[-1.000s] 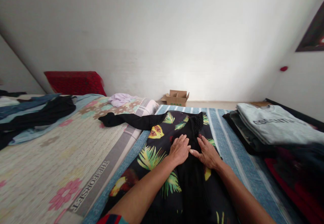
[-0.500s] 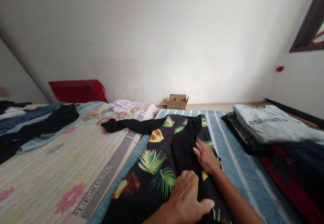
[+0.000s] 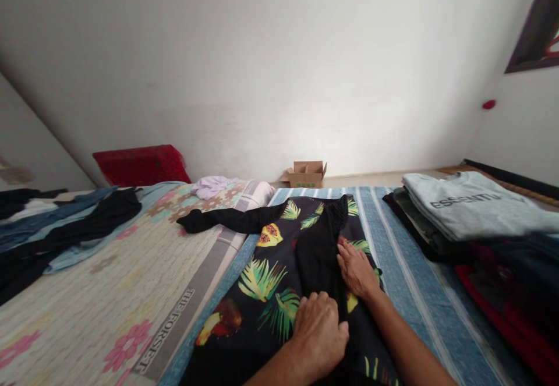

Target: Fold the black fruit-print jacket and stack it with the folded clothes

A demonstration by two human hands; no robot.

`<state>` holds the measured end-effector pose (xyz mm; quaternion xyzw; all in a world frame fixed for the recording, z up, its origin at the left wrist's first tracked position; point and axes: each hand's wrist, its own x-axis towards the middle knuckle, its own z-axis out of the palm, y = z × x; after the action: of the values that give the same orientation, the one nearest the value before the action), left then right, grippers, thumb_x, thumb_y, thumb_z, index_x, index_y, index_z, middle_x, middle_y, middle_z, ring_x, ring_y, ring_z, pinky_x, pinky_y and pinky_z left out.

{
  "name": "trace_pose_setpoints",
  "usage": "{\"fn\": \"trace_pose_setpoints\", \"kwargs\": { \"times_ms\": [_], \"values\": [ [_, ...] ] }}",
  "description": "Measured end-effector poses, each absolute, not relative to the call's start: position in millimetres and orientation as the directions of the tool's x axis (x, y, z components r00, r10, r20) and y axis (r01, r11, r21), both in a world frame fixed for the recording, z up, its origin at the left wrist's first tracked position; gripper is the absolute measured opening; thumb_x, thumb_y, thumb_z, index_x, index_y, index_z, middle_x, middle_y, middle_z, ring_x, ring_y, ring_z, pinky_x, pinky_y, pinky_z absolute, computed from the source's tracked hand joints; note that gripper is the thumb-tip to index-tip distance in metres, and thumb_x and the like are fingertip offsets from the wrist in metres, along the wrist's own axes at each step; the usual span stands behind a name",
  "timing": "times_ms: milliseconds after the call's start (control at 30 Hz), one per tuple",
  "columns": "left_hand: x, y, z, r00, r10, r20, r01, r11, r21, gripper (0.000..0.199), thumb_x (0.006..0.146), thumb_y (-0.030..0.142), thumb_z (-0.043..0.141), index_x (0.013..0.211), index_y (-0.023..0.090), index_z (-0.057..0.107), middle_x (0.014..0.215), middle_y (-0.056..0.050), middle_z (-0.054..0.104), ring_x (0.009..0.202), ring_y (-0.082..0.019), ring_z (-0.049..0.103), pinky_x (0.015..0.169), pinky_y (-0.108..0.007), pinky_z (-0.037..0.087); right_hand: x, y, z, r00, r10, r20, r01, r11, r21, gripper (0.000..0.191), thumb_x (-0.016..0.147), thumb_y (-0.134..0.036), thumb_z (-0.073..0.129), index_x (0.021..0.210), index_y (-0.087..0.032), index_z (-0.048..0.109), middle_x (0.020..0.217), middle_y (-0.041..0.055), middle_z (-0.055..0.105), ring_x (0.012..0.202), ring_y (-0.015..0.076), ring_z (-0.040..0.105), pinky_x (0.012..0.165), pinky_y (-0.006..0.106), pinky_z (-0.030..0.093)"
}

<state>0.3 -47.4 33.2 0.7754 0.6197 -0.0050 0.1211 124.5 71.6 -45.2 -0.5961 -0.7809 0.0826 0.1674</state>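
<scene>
A black long-sleeved dress (image 3: 262, 293) with a fruit and palm-leaf print lies spread in front of me, its lower end cut off by the frame. One black sleeve (image 3: 231, 218) stretches out to the left. The other sleeve (image 3: 315, 252) is folded down over the front. My left hand (image 3: 321, 330) is closed on the lower part of this folded sleeve, knuckles up and thumb drawn in; its fingertips are hidden. Farther up, my right hand (image 3: 358, 269) rests flat along the sleeve's right edge, fingers stretched out on the printed cloth.
Blue striped bedding (image 3: 399, 252) lies under the dress, with a flowered mat (image 3: 144, 281) to the left. Folded clothes stand at right, a grey sweatshirt (image 3: 476, 208) on top. Loose dark clothes (image 3: 87, 220), a lilac cloth (image 3: 212, 187), a red block-shaped object (image 3: 142, 165) and a cardboard box (image 3: 308, 175) lie farther off.
My left hand's thumb has drawn in from spread out to against the hand. My right hand stays nearly in place. The view has shifted slightly.
</scene>
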Motion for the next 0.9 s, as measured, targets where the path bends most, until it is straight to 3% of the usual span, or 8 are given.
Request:
{"fn": "trace_pose_setpoints", "kwargs": {
  "times_ms": [167,300,433,667,900],
  "values": [
    [12,-41,40,0.192,0.959,-0.209,0.973,-0.159,0.165,0.049,0.080,0.048,0.045,0.102,0.010,0.067,0.106,-0.018,0.063,0.106,-0.035,0.055,0.095,-0.050,0.039,125,71,-44,-0.240,0.958,0.159,0.894,0.282,-0.348,0.048,0.093,-0.023,0.024,0.135,-0.013,0.044,0.143,0.0123,0.040,0.132,0.0231,0.034,0.106,0.039,0.024],
    [13,-34,44,0.253,0.942,-0.220,0.966,-0.232,0.114,0.038,0.077,0.029,0.047,0.098,0.007,0.068,0.105,-0.020,0.064,0.103,-0.035,0.057,0.090,-0.046,0.044,124,70,-41,-0.230,0.962,0.145,0.894,0.268,-0.360,0.049,0.093,-0.024,0.025,0.137,-0.012,0.042,0.144,0.0118,0.039,0.134,0.0239,0.032,0.107,0.039,0.023],
    [6,-25,44,0.234,0.935,-0.266,0.972,-0.226,0.059,0.031,0.074,0.016,0.044,0.091,0.010,0.069,0.096,-0.017,0.066,0.092,-0.028,0.063,0.081,-0.036,0.048,123,72,-41,-0.220,0.965,0.146,0.897,0.259,-0.358,0.048,0.093,-0.027,0.027,0.135,-0.014,0.044,0.143,0.0117,0.040,0.132,0.0243,0.034,0.107,0.038,0.023],
    [4,-23,36,0.254,0.950,-0.183,0.965,-0.235,0.120,0.039,0.082,0.043,0.043,0.084,0.015,0.070,0.096,-0.013,0.066,0.095,-0.027,0.061,0.082,-0.036,0.047,124,72,-40,-0.222,0.961,0.166,0.890,0.269,-0.367,0.044,0.093,-0.028,0.029,0.131,-0.017,0.047,0.141,0.0116,0.042,0.130,0.0233,0.036,0.106,0.038,0.023],
    [8,-13,32,0.189,0.963,-0.191,0.977,-0.165,0.135,0.036,0.081,0.040,0.043,0.084,0.015,0.070,0.087,-0.013,0.069,0.085,-0.029,0.066,0.075,-0.038,0.049,124,71,-39,-0.209,0.968,0.137,0.892,0.246,-0.380,0.046,0.093,-0.029,0.030,0.134,-0.017,0.044,0.144,0.0105,0.039,0.133,0.0244,0.032,0.107,0.038,0.021]
  ]
}}
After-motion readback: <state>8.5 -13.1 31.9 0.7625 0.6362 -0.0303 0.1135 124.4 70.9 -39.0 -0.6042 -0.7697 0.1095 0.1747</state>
